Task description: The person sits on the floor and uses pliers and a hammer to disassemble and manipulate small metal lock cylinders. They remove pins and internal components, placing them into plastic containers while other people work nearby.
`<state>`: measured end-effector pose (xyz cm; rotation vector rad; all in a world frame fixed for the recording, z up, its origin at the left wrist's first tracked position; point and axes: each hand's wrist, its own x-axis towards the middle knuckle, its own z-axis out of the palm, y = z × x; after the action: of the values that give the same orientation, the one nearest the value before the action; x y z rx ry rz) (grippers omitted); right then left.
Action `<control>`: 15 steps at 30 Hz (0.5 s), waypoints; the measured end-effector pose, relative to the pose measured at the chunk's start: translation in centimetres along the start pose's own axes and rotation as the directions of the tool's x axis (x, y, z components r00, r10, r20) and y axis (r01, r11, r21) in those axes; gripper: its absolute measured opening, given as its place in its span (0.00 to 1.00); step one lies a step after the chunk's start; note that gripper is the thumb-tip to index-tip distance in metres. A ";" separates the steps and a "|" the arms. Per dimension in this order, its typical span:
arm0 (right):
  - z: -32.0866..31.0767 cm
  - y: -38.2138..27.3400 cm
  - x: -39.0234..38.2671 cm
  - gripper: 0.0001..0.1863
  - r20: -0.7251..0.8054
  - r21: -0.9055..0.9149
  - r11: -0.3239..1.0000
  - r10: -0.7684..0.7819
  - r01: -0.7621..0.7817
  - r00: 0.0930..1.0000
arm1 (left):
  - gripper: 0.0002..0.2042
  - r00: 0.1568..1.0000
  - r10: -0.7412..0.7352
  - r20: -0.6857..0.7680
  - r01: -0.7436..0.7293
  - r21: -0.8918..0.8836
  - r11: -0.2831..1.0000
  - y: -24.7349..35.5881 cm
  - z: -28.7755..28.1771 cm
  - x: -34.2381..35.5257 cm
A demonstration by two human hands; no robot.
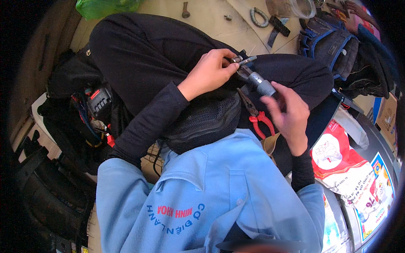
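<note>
My left hand (211,71) pinches a small metal clamp-like piece (248,60) above my crossed legs. Against that piece sits a grey cylindrical tool (262,84) with a metal yoke at its far end, slanting down to the right. My right hand (291,114) is just off the tool's near end, fingers and thumb apart, the thumb a little blurred. Whether a fingertip touches the tool I cannot tell. Below the tool, red-handled pliers (262,123) lie in my lap, jaws toward the tool.
A bolt-like piece (185,10), a small metal fitting (228,17), a coiled grey ring (259,17) and a black block (279,26) lie on the floor ahead. A blue-trimmed tool bag (329,46) stands right, above a red-and-white sack (337,152). Left are a battery pack (100,102) and green bag (107,7).
</note>
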<state>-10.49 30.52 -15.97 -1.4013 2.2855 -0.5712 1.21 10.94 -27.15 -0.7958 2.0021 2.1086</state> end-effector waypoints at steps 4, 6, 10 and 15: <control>-0.9 -1.4 1.7 0.22 0.031 0.050 0.996 0.078 -0.080 0.996 | 0.14 0.993 0.109 -0.033 -0.108 0.019 0.994 -1.3 0.4 0.2; -0.2 -1.4 1.5 0.23 0.030 0.092 0.994 0.063 -0.066 0.998 | 0.15 0.999 -0.030 0.025 0.031 -0.028 0.999 -0.1 0.0 0.0; 1.2 -0.3 0.9 0.25 -0.015 0.105 0.993 -0.053 0.055 0.998 | 0.18 0.975 -0.120 0.186 0.173 -0.298 0.939 1.5 -1.2 -0.3; 1.1 -0.1 0.4 0.32 -0.049 -0.016 0.984 -0.178 0.177 0.983 | 0.20 0.964 -0.046 0.260 0.178 -0.510 0.841 1.6 -1.7 -0.6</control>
<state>-10.02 29.99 -16.93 -1.6252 2.2188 -0.6563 1.52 9.26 -25.47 -0.6582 1.2228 2.5737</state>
